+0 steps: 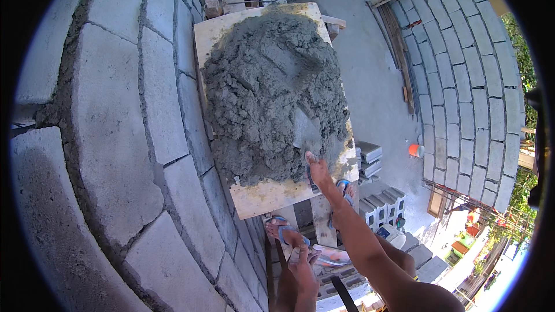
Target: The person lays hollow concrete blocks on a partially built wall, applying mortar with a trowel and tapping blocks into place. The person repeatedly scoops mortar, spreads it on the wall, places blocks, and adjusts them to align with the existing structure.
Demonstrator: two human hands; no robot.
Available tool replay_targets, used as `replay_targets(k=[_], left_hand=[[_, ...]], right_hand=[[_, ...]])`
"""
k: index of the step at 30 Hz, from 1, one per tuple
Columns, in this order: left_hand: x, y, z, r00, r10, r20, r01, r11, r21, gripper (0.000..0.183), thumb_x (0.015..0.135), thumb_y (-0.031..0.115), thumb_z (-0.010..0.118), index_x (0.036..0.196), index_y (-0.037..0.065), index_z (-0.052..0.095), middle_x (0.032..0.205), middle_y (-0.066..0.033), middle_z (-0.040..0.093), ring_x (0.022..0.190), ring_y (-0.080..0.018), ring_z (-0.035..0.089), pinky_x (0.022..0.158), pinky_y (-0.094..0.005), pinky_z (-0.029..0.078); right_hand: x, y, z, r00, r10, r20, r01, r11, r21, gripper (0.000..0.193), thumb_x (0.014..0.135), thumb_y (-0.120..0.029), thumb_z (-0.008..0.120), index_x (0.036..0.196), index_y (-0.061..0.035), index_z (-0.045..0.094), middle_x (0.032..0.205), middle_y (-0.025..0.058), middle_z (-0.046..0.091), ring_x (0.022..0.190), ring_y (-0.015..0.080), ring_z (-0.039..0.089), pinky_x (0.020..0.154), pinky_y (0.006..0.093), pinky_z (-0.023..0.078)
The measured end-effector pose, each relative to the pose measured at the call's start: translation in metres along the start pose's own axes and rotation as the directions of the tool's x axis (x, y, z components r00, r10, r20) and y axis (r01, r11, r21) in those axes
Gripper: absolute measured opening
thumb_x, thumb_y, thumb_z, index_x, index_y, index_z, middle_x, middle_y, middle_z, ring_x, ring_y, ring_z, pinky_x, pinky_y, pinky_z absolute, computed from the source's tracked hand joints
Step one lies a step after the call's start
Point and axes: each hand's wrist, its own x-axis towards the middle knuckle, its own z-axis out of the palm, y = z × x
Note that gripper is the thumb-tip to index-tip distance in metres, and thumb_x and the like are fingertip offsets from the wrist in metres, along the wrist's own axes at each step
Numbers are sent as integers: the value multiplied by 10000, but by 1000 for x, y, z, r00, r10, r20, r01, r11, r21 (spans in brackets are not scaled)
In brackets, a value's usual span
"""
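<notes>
A large heap of wet grey mortar [260, 81] covers most of a wooden board [248, 199]. Reaching over the board's near right part, my right hand [316, 169] is closed round a trowel [304, 128]. The trowel's grey blade lies against the mortar, smeared with it; the handle is mostly hidden by my fingers. My left hand [302, 267] hangs low, short of the board's near edge, its fingers curled together with nothing visible in them. Below it and beside it show my feet in flip-flops [283, 230].
A block wall [110, 104] with mortar joints runs close along the left. Another block wall [468, 92] stands across the floor at right. Hollow blocks [381, 208] are stacked to the board's right, near a white bucket [391, 235]. An orange-and-white pail [415, 150] sits by the far wall.
</notes>
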Motion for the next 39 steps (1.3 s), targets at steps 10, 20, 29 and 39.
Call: replay_targets(k=[10,20,29,39], left_hand=[[-2,-10,4,995,-101,-16,99,990,-96,210,924,309,639,963,112,575,844,-6,583,827,-194,596,874,-404,449],[-8,-11,18,985,-160,69,166,981,-96,192,918,234,646,1024,93,570,879,-30,603,852,-195,620,871,-401,477],[4,7,37,997,-60,52,66,991,-118,128,926,208,618,975,96,581,848,-33,603,831,-210,617,853,-398,477],[-8,6,50,998,-51,43,56,990,-127,160,913,219,634,1021,127,560,855,-11,586,821,-190,597,820,-391,472]], right_hand=[[-60,70,-83,847,-526,-80,251,528,-811,514,787,-168,690,1228,-38,458,1107,220,559,890,439,614,704,530,489],[-44,209,-67,945,-320,-65,233,802,-550,630,700,-204,775,1228,-39,473,989,255,616,903,462,610,831,489,483],[6,155,-20,890,198,410,-339,890,306,193,764,0,691,888,20,544,637,74,580,473,173,543,418,352,447],[-26,103,-20,965,-245,-90,135,763,-633,539,867,-248,603,1262,57,400,924,357,623,892,554,585,775,519,490]])
